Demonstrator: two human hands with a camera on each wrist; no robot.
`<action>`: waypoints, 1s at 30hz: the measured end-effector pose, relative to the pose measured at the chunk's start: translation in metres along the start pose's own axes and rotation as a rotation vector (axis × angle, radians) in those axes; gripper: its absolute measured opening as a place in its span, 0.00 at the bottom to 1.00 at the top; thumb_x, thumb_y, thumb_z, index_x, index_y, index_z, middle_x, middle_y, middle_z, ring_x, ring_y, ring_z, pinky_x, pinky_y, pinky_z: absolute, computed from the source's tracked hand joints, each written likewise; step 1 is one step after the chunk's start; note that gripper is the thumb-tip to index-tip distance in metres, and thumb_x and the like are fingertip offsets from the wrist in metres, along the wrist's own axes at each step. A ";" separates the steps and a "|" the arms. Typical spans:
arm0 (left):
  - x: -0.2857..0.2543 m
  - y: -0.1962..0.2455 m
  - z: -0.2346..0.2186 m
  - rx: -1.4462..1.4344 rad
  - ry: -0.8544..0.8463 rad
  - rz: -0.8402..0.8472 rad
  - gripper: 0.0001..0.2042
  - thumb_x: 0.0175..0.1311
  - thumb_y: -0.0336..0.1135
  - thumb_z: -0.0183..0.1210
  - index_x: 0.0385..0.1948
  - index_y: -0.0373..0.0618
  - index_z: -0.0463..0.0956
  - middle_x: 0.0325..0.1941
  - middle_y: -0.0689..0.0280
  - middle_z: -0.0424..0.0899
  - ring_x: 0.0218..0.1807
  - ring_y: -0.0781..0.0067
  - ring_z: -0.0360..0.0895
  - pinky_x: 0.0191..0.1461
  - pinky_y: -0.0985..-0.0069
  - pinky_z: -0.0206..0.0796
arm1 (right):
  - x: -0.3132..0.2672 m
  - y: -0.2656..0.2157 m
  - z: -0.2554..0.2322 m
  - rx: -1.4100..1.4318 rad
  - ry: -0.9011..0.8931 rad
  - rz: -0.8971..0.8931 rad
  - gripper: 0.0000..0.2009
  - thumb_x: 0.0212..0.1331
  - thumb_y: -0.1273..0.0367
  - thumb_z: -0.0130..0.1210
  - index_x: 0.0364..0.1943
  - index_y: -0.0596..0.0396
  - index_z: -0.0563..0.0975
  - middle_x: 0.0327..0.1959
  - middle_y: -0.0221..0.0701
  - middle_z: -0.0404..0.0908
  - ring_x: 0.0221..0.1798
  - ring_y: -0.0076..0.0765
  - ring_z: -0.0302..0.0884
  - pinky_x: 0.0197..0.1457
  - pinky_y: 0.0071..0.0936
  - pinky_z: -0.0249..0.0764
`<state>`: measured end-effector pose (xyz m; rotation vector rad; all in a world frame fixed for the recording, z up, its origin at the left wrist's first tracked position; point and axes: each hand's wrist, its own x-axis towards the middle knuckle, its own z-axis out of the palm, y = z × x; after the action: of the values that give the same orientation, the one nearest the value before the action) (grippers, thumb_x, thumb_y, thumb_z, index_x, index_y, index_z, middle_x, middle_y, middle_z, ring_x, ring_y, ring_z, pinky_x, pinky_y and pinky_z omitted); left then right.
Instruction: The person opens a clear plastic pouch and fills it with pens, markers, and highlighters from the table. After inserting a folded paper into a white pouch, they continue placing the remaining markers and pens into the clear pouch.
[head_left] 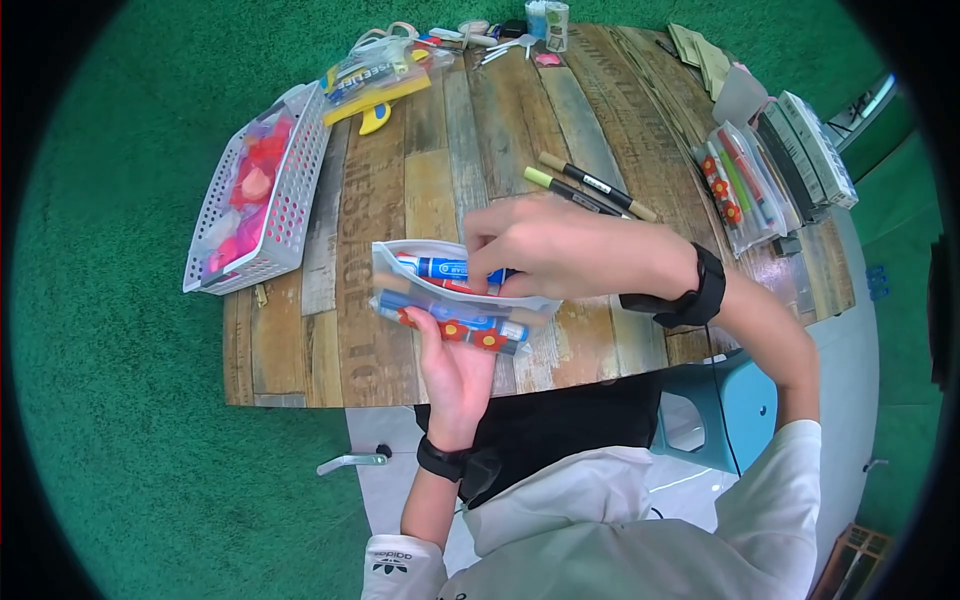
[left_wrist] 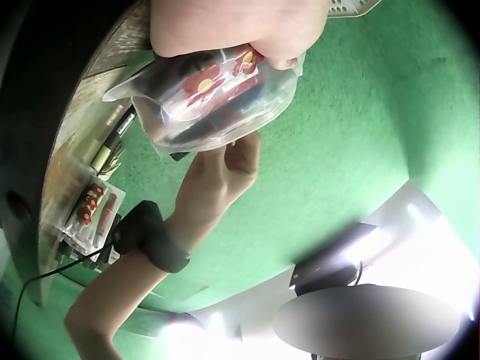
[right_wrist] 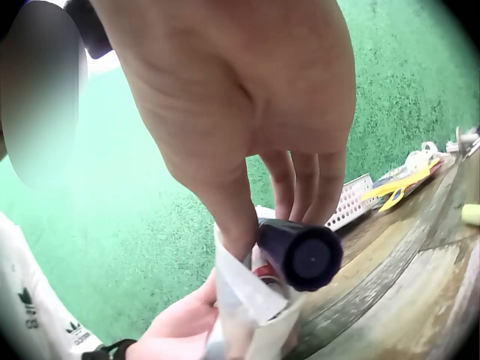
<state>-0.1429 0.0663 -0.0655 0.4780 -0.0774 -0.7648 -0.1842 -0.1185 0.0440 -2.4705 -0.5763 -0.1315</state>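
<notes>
My left hand [head_left: 460,385] holds a clear zip pouch [head_left: 400,298] with red flowers from below, the thumb up against its front. Blue and red markers lie inside the pouch. My right hand [head_left: 545,245] reaches down into the open mouth of the pouch. In the right wrist view its thumb and fingers pinch a thick marker [right_wrist: 304,255] with a dark ribbed cap, lying across the white rim. The left wrist view shows the pouch [left_wrist: 217,97] from underneath, with my right hand [left_wrist: 217,176] at its edge.
Two dual-ended markers [head_left: 585,185] lie beyond my right hand. To the right, another flowered pouch [head_left: 735,190] of pens stands beside boxes [head_left: 815,150]. A white basket [head_left: 285,235] of pink and red items sits at the left, with yellow-handled scissors [head_left: 375,118] behind it.
</notes>
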 end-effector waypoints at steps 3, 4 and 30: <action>0.000 0.000 0.001 0.009 -0.003 -0.004 0.29 0.69 0.57 0.44 0.66 0.51 0.55 0.66 0.66 0.64 0.68 0.66 0.61 0.72 0.60 0.50 | 0.005 -0.005 0.000 0.003 0.027 -0.003 0.09 0.45 0.74 0.62 0.33 0.58 0.80 0.34 0.37 0.75 0.41 0.44 0.75 0.44 0.35 0.70; 0.000 -0.001 -0.001 0.006 0.004 0.004 0.29 0.69 0.57 0.44 0.66 0.51 0.55 0.67 0.66 0.64 0.68 0.66 0.60 0.72 0.60 0.50 | 0.007 -0.006 0.000 0.031 0.017 0.010 0.09 0.45 0.74 0.62 0.32 0.58 0.80 0.34 0.37 0.75 0.40 0.44 0.75 0.44 0.35 0.70; 0.067 0.035 0.077 0.147 -0.127 0.099 0.30 0.69 0.58 0.43 0.67 0.51 0.56 0.69 0.66 0.61 0.70 0.64 0.58 0.73 0.55 0.47 | 0.047 0.026 -0.066 0.282 0.274 -0.040 0.09 0.46 0.78 0.60 0.34 0.64 0.80 0.32 0.42 0.81 0.34 0.44 0.80 0.36 0.35 0.73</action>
<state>-0.0897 0.0124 0.0117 0.5604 -0.2750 -0.6946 -0.1285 -0.1578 0.0948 -2.1234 -0.4886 -0.3715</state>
